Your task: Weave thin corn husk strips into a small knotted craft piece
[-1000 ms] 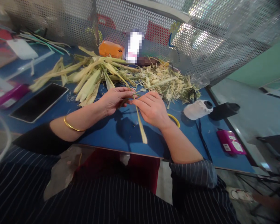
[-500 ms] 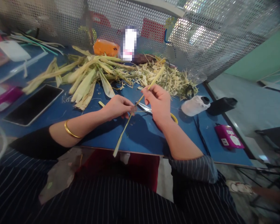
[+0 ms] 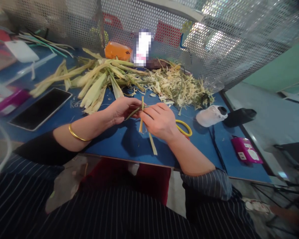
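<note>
My left hand (image 3: 120, 110) and my right hand (image 3: 161, 120) meet above the table, both pinching narrow corn husk strips. One short strip (image 3: 141, 124) stands nearly upright where the fingertips meet. A greenish strand (image 3: 132, 115) crosses it from my left fingers. Below my right hand hangs a pale strip end (image 3: 153, 145); whether it joins the others is hidden by the fingers. The yellow scissors handle (image 3: 184, 128) shows beside my right wrist, with the blades covered by that hand.
Behind my hands lie whole corn husks (image 3: 97, 83) and a heap of shredded husk (image 3: 171, 81). A phone (image 3: 41, 109) lies at left. A white bottle-like object (image 3: 210, 116), a black one (image 3: 240, 119) and a purple packet (image 3: 246, 150) are at right. Perforated metal (image 3: 144, 16) rises behind.
My hands have come together. The long strip that slanted between them now appears as crossed, shorter visible lengths at my fingertips. My right hand has turned and moved slightly left and down.
</note>
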`<state>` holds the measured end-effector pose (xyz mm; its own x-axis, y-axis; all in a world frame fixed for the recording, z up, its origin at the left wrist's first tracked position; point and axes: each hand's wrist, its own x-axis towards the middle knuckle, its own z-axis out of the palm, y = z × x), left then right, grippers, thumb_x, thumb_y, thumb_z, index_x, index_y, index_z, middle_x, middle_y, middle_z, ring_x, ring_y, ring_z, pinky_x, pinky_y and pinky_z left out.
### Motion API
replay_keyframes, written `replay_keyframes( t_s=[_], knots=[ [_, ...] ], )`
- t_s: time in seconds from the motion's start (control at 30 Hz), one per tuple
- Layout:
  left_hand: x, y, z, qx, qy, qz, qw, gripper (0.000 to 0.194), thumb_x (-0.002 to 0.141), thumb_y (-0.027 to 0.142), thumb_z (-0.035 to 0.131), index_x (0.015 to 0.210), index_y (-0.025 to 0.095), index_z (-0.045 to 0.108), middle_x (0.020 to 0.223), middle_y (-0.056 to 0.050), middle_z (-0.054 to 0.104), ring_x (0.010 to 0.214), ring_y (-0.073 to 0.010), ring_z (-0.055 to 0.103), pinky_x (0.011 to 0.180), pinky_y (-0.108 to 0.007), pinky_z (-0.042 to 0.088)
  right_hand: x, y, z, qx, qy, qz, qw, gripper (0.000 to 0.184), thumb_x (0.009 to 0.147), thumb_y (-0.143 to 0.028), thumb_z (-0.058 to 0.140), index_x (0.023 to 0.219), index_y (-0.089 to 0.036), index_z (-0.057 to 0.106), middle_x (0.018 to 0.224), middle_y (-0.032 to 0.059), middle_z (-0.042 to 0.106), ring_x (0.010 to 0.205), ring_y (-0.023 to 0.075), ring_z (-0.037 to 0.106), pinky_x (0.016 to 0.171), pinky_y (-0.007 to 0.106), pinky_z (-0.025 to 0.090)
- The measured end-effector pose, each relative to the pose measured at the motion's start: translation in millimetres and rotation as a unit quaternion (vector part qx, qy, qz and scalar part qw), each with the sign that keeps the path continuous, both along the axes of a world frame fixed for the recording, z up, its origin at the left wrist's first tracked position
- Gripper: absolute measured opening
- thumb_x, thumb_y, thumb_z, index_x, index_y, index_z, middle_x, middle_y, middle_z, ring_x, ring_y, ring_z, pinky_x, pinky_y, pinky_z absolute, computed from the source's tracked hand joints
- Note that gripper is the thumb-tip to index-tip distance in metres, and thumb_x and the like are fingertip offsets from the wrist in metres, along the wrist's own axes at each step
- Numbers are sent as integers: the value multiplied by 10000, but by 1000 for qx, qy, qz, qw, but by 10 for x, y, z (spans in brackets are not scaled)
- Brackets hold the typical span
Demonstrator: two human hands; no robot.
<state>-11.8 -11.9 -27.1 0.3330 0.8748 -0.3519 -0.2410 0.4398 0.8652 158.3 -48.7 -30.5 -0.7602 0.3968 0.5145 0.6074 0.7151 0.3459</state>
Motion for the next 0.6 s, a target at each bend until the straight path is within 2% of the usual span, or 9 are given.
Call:
replay_keyframes(
  t_s=[0.17,0.3,0.37,0.47,0.6],
  knots=[
    [-2,-27,30,15,-20,-27,999,162,671,162,729,560,135,615,525,-9,565,471,-72,509,454,-190,424,6,9,35,18,-45,34,998,250,969,-177,389,920,-178,635,841,55,631,861,181,505,816,351,351],
    [-8,-10,-15,46,-14,-20,999,81,659,117,728,613,118,662,599,-30,624,513,-76,543,468,-183,416,0,15,41,-5,-66,72,995,275,973,-170,375,925,-184,646,868,49,620,888,182,487,885,370,356],
    [-12,5,-37,59,-10,-4,998,50,653,122,738,663,116,689,649,-39,656,549,-87,571,501,-191,440,-30,5,18,-18,-50,80,995,277,975,-177,369,1022,-178,641,906,56,621,905,187,487,888,378,357],
    [0,4,-66,66,-11,0,998,102,641,143,766,714,108,705,689,-46,679,601,-105,609,550,-201,471,-125,-21,-52,-20,-30,54,998,299,975,-164,357,1164,-161,589,909,70,615,865,190,489,829,376,361],
    [45,-37,-98,50,-13,-13,999,136,640,144,770,758,101,716,670,-36,675,588,-98,603,534,-185,459,-256,-48,-129,3,-68,6,998,272,975,-141,337,978,-156,608,853,67,601,801,193,492,779,368,355]
  ],
)
